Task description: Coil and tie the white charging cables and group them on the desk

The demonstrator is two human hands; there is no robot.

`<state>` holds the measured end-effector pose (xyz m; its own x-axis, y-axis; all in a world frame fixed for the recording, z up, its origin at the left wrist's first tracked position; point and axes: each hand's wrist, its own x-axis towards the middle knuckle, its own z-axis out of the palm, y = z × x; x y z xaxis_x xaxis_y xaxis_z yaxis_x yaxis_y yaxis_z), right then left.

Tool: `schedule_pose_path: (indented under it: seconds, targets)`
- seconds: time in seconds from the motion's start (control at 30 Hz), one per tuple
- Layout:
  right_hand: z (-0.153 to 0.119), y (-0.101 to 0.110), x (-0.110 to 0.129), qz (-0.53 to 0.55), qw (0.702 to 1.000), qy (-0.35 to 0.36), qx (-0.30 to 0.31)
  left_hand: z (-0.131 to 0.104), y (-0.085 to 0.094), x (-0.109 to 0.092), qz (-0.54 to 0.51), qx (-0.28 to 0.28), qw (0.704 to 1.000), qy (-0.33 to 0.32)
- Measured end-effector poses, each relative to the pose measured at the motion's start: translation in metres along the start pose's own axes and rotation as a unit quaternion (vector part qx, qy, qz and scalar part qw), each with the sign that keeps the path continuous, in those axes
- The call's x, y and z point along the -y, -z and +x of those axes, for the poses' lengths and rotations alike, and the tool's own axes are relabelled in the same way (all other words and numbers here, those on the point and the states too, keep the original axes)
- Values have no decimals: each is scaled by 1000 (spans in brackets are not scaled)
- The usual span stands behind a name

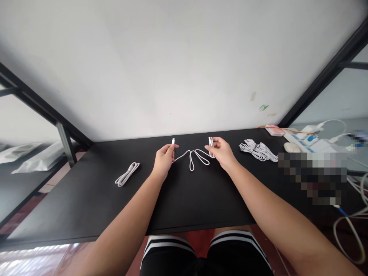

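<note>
A white cable (191, 161) stretches between my hands, with loose loops hanging over the middle of the black table. My left hand (165, 159) pinches one end, its white connector pointing up from the fingertips. On the other side my right hand (222, 151) is closed on a gathered part of the same cable, its upper tip showing above the fingers. To the left of my left hand lies a coiled white cable (127, 174). Right of my right hand rests a larger bundle of white cables (258, 150).
The black table (83, 184) meets a pale wall at the back. At the right are a white power strip (296, 140) with plugs, a white mouse (292, 147), a pink-and-white box (274, 130) and hanging cords. Black metal frame posts stand on both sides.
</note>
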<state>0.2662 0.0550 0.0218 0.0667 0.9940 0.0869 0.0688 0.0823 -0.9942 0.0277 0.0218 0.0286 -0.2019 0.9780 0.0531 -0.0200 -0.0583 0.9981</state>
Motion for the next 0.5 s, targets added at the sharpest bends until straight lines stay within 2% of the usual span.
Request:
schedule_pose_path:
  seconds: [0.13,0.27,0.37,0.5]
  targets:
    - [-3,2,0,-164,981,101,7,0,1,1,1,1,1000,-2]
    - [-6,1,4,-231,966,110,39,2,1,1,11,-2,1000,0]
    - [-5,0,4,-229,966,107,48,2,1,1,17,-1,1000,1]
    - [-1,0,1,-171,976,133,-4,1,1,2,1,-10,1000,-12]
